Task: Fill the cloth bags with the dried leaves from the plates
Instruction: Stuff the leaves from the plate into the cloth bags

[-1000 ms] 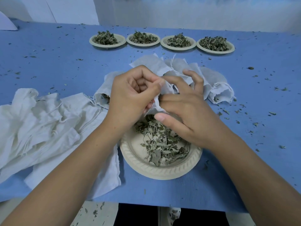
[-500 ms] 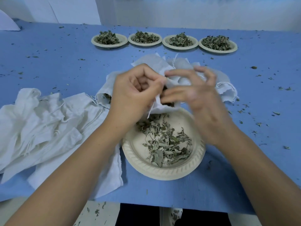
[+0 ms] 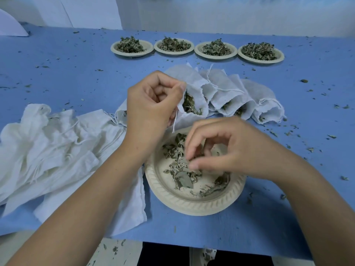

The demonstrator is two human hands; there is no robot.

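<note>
A beige paper plate with a thin layer of dried leaves sits near the table's front edge. My left hand pinches the rim of a white cloth bag just behind the plate, holding its mouth open; leaves show inside the mouth. My right hand is down over the plate, fingers curled and pinching at the leaves. Several more white bags with leaves in them lie in a row to the right of the held bag.
Several plates heaped with dried leaves line the back of the blue table. A pile of limp white bags lies at the left. Leaf crumbs are scattered over the table, mostly at the right.
My right hand has left the bag's mouth and come down onto the plate's leaves. My left hand has kept its hold on the bag's rim.
</note>
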